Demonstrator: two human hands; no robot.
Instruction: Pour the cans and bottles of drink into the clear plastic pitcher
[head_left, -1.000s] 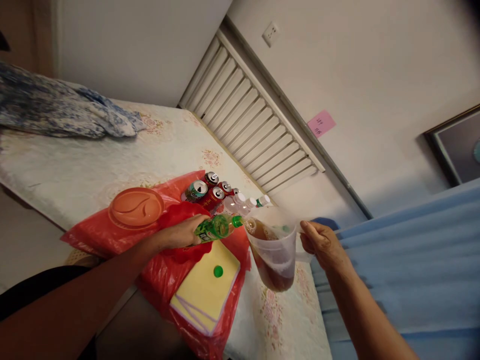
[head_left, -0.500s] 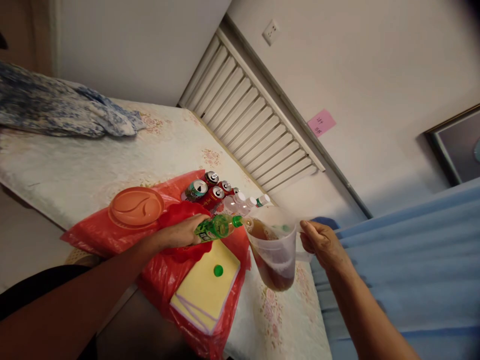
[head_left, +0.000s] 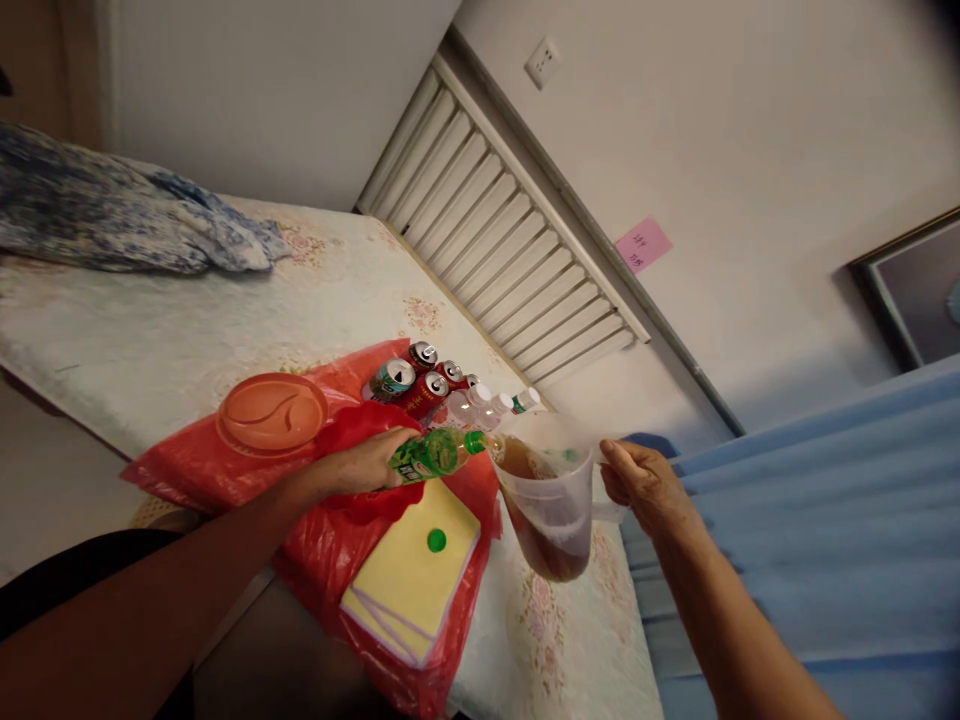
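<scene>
My left hand (head_left: 371, 460) is closed around a green plastic bottle (head_left: 442, 452), which lies tilted with its mouth at the lip of a clear pitcher (head_left: 551, 520). Brown liquid with some foam fills part of the pitcher. My right hand (head_left: 637, 478) grips the pitcher's handle, holding it above the table. Below the bottle, a green bottle cap (head_left: 436, 540) rests on a folded yellow cloth (head_left: 409, 585). A red scalloped dish (head_left: 349, 425), partly hidden by my left hand, is on a red plastic sheet (head_left: 315, 590).
Several drink cans (head_left: 431, 385) and small clear bottles (head_left: 480, 402) stand behind the bottle. An orange divided plate (head_left: 271, 412) sits on the red sheet's left. Patterned fabric (head_left: 135, 215) lies on the flowered tablecloth (head_left: 345, 280). Blue curtain (head_left: 825, 520) hangs at right; a white radiator (head_left: 502, 220) lines the wall.
</scene>
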